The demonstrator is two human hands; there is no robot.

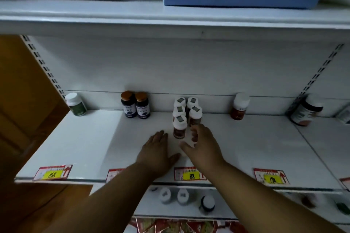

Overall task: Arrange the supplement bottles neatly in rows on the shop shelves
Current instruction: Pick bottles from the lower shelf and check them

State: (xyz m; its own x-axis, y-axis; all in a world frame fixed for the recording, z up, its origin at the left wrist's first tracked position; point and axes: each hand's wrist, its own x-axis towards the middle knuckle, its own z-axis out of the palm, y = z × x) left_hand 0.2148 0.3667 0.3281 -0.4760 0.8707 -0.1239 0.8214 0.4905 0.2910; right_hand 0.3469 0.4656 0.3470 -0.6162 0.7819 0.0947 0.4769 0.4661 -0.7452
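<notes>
My right hand grips a white-capped bottle beside the front of the bottle cluster; my left hand lies flat, fingers straight, on the shelf.

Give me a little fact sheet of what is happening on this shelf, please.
place: white metal shop shelf
right hand: grips a white-capped brown bottle, fingers curled round it
left hand: lies flat on the shelf, holds nothing
cluster: five white-capped brown bottles in two rows
behind left: two dark bottles with copper caps
price tag in front: yellow 88 label
</notes>
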